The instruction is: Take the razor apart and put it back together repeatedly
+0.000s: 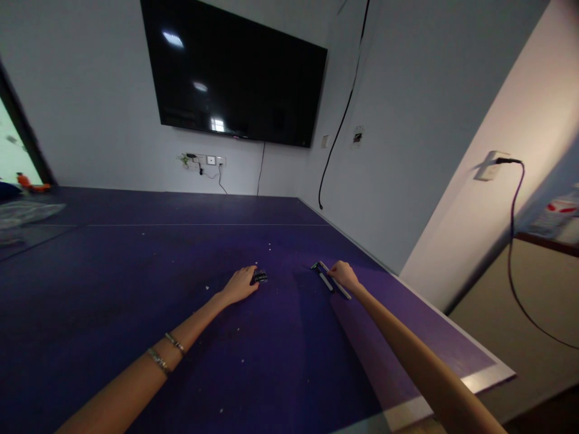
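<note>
My left hand [241,285] is closed around a small dark block with pale markings [260,276], which sticks out past the fingertips just above the purple tabletop [280,337]. What the block is exactly is too small to tell. To the right, my right hand [344,275] pinches one arm of a slim V-shaped tool [326,282]. Its two narrow grey-and-black arms meet at the far end and spread apart toward me. The tool lies low over the table, and the fingers partly cover its right arm. A clear gap separates the two hands.
Small white scraps [207,287] dot the tabletop. Clear plastic wrapping [29,212] and an orange object [31,182] lie at the far left. A television [239,72] hangs on the wall, with a loose black cable [346,111] beside it. Another cord [512,223] hangs at right.
</note>
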Demonstrator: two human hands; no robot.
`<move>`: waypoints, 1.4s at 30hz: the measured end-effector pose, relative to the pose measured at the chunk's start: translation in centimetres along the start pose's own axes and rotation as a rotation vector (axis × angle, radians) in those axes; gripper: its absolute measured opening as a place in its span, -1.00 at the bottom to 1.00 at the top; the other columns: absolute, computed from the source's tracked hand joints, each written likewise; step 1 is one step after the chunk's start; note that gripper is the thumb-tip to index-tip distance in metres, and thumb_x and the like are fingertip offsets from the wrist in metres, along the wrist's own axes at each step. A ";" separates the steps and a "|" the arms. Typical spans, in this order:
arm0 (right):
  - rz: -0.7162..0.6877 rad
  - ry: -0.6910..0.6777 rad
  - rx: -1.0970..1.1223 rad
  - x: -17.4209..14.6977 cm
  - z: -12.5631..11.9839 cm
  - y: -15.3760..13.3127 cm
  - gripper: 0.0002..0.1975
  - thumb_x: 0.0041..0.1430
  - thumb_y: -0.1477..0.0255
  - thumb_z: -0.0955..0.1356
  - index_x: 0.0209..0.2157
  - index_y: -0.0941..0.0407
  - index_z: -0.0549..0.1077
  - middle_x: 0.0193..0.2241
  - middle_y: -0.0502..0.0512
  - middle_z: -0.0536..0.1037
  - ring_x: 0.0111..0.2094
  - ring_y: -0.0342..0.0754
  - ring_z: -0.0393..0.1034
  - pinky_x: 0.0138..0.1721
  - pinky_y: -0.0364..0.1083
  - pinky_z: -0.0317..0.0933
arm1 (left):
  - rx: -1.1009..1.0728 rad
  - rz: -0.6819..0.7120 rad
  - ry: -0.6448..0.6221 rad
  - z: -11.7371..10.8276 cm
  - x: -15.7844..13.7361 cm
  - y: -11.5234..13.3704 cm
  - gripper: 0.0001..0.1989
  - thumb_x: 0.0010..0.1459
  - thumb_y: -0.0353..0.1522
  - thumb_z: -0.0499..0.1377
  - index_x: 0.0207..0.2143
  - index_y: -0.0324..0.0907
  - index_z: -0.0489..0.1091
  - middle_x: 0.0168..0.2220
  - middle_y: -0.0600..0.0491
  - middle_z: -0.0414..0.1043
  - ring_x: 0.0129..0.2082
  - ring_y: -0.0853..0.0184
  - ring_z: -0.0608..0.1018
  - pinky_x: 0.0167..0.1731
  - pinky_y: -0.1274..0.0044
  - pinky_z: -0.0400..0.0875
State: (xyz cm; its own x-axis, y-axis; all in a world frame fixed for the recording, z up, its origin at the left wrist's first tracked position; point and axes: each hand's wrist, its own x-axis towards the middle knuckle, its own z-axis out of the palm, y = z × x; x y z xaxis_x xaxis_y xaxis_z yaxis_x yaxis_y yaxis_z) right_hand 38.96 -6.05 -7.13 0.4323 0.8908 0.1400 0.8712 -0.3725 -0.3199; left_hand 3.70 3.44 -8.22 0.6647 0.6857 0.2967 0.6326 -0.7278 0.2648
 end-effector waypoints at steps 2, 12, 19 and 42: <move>-0.009 0.001 -0.003 -0.2 -0.2 -0.1 -0.79 -0.02 0.36 0.35 -0.44 0.18 0.57 -0.46 0.19 0.57 -0.42 -0.02 0.46 -0.50 -0.21 0.16 | -0.009 -0.002 0.008 0.1 0.0 -0.1 -0.56 0.04 -0.33 0.04 -0.02 -0.35 0.23 -0.03 -0.21 0.33 -0.04 0.13 0.40 -0.03 0.36 0.24; -0.253 0.027 0.031 -0.9 -3.9 -3.1 -0.68 0.03 0.23 0.32 -0.24 0.11 0.53 -0.34 0.14 0.56 -0.31 0.00 0.44 -0.36 -0.16 0.23 | -0.205 0.056 0.142 0.5 0.6 0.8 -0.55 -0.03 -0.35 0.13 -0.04 -0.25 0.23 -0.06 -0.10 0.34 -0.05 0.21 0.40 -0.01 0.38 0.23; -0.783 -0.225 0.101 -4.7 -4.9 -8.7 -0.24 -0.22 0.09 0.43 0.04 0.14 0.32 -0.10 0.21 0.42 -0.09 0.06 0.31 -0.07 -0.02 0.17 | -0.259 0.236 0.135 -0.7 -0.1 6.1 -0.46 -0.05 -0.33 0.20 0.02 -0.22 0.18 -0.02 -0.10 0.30 -0.02 0.20 0.36 0.01 0.37 0.22; -0.411 -0.265 -0.086 2.4 -7.8 5.0 -0.38 -0.15 0.23 0.42 -0.01 0.15 0.38 -0.22 0.21 0.47 -0.22 0.06 0.34 -0.20 -0.08 0.19 | 0.007 -0.116 0.022 0.1 -0.6 -2.3 -0.46 0.19 -0.19 -0.10 0.09 -0.40 0.13 0.11 -0.24 0.20 0.15 0.11 0.20 0.11 0.32 0.07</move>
State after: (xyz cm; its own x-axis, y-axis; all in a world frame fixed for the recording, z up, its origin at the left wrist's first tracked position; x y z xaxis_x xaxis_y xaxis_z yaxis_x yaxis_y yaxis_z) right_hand 46.16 -7.86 -1.05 -0.0156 0.9998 -0.0079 0.9780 0.0136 -0.2080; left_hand 1.90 4.68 -9.05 0.5783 0.7645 0.2847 0.7074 -0.6438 0.2919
